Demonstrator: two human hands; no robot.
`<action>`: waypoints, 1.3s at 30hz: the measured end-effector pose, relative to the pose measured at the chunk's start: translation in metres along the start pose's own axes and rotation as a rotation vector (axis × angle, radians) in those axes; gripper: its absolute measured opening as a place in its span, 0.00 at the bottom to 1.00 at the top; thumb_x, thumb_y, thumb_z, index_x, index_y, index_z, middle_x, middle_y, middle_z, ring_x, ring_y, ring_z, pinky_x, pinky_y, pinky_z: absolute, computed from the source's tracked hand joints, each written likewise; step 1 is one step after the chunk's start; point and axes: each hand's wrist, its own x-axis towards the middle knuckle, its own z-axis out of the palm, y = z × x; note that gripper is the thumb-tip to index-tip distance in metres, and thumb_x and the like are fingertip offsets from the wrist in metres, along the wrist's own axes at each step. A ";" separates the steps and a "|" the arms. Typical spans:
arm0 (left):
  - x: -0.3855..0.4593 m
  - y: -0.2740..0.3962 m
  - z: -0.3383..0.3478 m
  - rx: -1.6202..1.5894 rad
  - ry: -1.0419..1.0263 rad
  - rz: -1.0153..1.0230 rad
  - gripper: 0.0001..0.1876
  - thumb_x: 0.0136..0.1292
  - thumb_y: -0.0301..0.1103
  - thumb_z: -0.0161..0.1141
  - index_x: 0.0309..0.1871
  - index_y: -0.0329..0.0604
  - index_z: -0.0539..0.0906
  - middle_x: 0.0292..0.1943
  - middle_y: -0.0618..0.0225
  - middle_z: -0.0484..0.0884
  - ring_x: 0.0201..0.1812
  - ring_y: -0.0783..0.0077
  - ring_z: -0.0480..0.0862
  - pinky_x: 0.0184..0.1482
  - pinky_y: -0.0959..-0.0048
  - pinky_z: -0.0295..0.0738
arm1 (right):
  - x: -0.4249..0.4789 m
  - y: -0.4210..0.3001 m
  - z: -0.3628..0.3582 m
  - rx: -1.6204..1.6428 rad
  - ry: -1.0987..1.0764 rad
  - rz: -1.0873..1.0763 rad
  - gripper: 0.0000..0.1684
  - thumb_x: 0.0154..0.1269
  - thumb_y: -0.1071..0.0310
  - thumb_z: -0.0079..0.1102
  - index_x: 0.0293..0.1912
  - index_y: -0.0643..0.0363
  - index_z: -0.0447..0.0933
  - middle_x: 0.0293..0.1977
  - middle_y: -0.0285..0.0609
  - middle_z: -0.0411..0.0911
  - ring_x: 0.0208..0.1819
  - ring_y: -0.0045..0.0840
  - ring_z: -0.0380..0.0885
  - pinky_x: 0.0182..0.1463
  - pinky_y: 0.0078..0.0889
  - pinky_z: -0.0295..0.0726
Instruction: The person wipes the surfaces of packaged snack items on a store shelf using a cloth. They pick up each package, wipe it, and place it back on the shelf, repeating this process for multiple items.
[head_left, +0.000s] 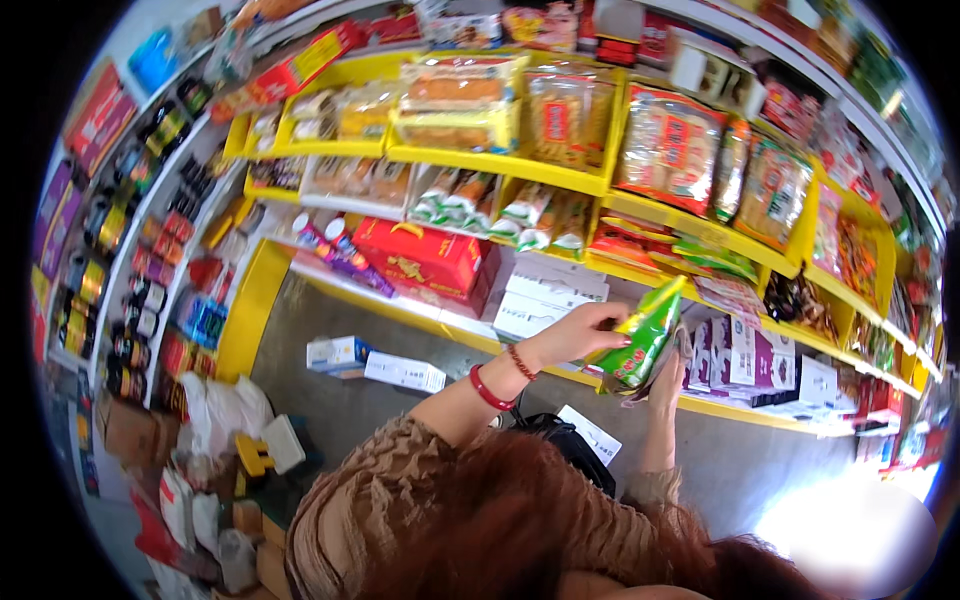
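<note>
My left hand (581, 330) grips the left side of a glossy green and yellow snack bag (646, 351). A red bangle and a beaded bracelet circle that wrist. Against the bag's right side is my right hand (664, 384), its fingers largely hidden behind a greyish cloth-like piece (681, 346). The bag is tilted and bears writing. Just beyond it, several flat green and red snack packets (716, 259) lie in the lower yellow shelf tray (780, 259). Large clear packs of pale snacks (670, 154) stand in the tray above.
White cartons (551, 296) and a red gift box (424, 259) sit on the bottom shelf. Two small boxes (405, 371) and a black bag (559, 442) are low near the floor. Jars (105, 225) line the left shelves, above plastic bags (225, 409) and a small stool (281, 442).
</note>
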 end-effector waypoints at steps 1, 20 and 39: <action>-0.004 -0.010 -0.004 0.091 0.057 0.093 0.07 0.54 0.27 0.57 0.32 0.36 0.71 0.23 0.71 0.70 0.28 0.81 0.67 0.31 0.78 0.64 | -0.012 -0.011 0.027 -0.056 -0.029 -0.074 0.24 0.68 0.64 0.35 0.60 0.65 0.57 0.53 0.43 0.64 0.54 0.26 0.64 0.57 0.26 0.62; -0.041 0.013 -0.121 -0.530 0.107 0.020 0.04 0.51 0.21 0.57 0.30 0.39 0.75 0.27 0.74 0.75 0.30 0.83 0.74 0.32 0.83 0.68 | 0.000 0.060 0.085 0.161 0.151 -0.104 0.26 0.68 0.56 0.39 0.58 0.64 0.60 0.54 0.42 0.64 0.55 0.28 0.63 0.58 0.30 0.61; -0.015 0.063 -0.147 -0.365 0.402 0.082 0.12 0.60 0.30 0.55 0.45 0.36 0.70 0.41 0.66 0.74 0.40 0.75 0.77 0.37 0.75 0.76 | -0.037 -0.055 0.113 0.688 0.149 0.044 0.23 0.55 0.73 0.57 0.51 0.66 0.65 0.46 0.44 0.72 0.48 0.30 0.71 0.54 0.33 0.70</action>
